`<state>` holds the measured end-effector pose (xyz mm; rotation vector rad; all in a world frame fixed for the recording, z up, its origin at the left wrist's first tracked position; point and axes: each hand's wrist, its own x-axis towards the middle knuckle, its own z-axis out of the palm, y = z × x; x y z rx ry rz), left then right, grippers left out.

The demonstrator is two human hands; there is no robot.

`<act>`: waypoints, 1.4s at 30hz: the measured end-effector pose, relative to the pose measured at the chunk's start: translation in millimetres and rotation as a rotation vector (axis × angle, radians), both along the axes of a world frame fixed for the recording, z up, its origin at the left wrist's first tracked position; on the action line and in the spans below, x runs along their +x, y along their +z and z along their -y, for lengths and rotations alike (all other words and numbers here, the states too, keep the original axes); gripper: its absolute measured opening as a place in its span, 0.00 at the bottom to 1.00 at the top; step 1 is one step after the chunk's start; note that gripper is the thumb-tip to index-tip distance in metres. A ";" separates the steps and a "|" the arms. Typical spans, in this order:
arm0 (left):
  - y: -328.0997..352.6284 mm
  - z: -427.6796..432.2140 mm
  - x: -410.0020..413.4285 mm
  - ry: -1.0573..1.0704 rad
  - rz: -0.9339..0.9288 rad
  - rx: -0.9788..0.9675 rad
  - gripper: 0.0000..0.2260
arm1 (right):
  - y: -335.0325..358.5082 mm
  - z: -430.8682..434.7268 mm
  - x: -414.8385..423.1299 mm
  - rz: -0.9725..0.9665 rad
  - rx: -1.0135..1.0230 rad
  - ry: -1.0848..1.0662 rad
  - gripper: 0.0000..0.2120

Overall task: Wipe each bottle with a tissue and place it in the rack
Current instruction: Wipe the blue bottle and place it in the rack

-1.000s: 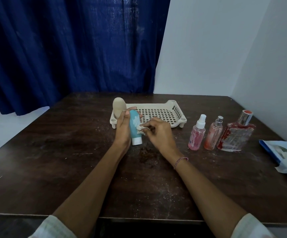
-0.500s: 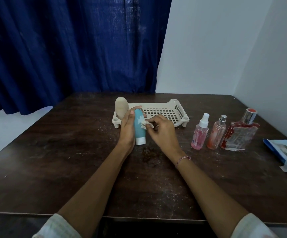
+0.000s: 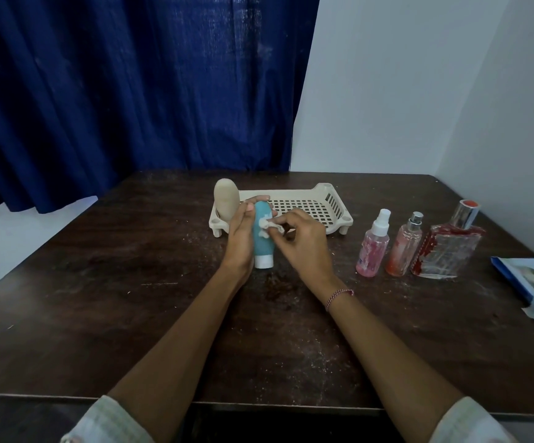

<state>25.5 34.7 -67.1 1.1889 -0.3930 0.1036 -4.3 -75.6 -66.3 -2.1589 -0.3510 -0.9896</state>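
Teal bottle (image 3: 261,238), white cap down, upright in front of the cream rack (image 3: 339,215) near the middle of the dark wooden table (image 3: 99,298); whether the cap touches the tabletop cannot be told. Left hand (image 3: 240,238) wrapped around the bottle's left side, fingers curled over its rounded top. Right hand (image 3: 304,247) pinched shut on a small crumpled white tissue (image 3: 270,224), pressed against the bottle's upper front. Red-and-white thread bracelet (image 3: 339,295) on the right wrist; pale sleeve cuffs at the bottom edge.

Just behind the left hand, a beige bottle (image 3: 226,201) standing upright in the rack's left end, the rest of the slotted floor bare. To the right of the rack, three more bottles in a row on the table: a pink spray bottle (image 3: 372,247) with white nozzle, a peach spray bottle (image 3: 403,247) with metal top, and a square glass bottle (image 3: 447,247) with a silver, red-topped cap, close beside one another. Farther right, at the table's edge, a blue tissue pack (image 3: 531,279) with a white sheet sticking out. Behind, a dark blue curtain (image 3: 131,84) and a white wall (image 3: 387,84).
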 end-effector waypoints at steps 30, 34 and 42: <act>1.3 -1.0 0.2 -0.049 0.064 0.037 0.11 | 5.4 -2.4 -7.7 0.031 -0.037 0.066 0.06; 2.1 -2.7 1.7 -0.079 0.054 0.036 0.13 | 9.8 -1.7 -9.0 0.054 -0.176 0.110 0.08; 3.7 1.3 -2.2 -0.040 0.051 0.113 0.12 | 17.9 10.8 -4.5 0.094 -0.025 -0.044 0.07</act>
